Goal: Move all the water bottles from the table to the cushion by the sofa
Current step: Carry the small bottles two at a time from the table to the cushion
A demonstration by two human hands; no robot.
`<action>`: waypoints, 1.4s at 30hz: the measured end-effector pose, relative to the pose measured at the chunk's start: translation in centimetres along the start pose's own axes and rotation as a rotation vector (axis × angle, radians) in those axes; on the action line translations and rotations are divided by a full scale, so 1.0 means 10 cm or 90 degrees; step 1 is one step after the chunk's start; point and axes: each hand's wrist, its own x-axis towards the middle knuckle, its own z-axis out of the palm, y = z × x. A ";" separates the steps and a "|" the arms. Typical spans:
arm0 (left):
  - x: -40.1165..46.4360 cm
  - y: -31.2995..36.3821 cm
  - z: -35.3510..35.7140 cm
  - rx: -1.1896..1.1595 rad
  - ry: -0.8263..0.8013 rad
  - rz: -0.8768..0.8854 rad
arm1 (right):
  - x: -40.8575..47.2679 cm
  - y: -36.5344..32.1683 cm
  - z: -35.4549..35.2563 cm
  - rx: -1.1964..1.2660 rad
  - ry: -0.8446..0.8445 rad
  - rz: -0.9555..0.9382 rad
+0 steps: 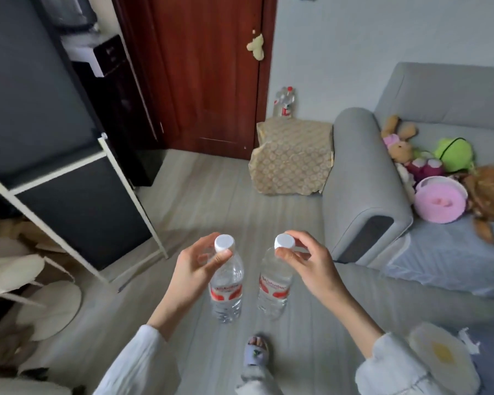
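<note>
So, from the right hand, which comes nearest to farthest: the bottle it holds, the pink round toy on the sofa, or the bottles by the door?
1. The bottle hanging from the right hand, pinched at the cap.
2. The pink round toy, up and to the right on the sofa seat.
3. The bottles by the door, farthest, behind the patterned cushion.

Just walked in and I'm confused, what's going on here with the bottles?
A person is carrying two water bottles, one per hand. The left hand pinches the left bottle by its neck, and the right hand pinches the right bottle at its cap. Ahead, the cushion beside the sofa already holds bottles.
</note>
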 end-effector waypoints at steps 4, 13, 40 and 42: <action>1.03 0.12 0.17 0.005 -0.041 -0.008 | 0.98 0.11 -0.22 -0.011 0.027 -0.008; 3.04 0.27 0.37 -0.008 -0.071 0.007 | 2.86 0.32 -0.57 -0.036 0.067 -0.036; 9.08 0.10 1.43 0.116 -0.187 -0.026 | 8.33 1.58 -1.87 -0.071 0.152 0.087; 9.49 0.05 1.62 0.141 -0.181 -0.038 | 8.76 1.80 -2.07 -0.080 0.124 0.101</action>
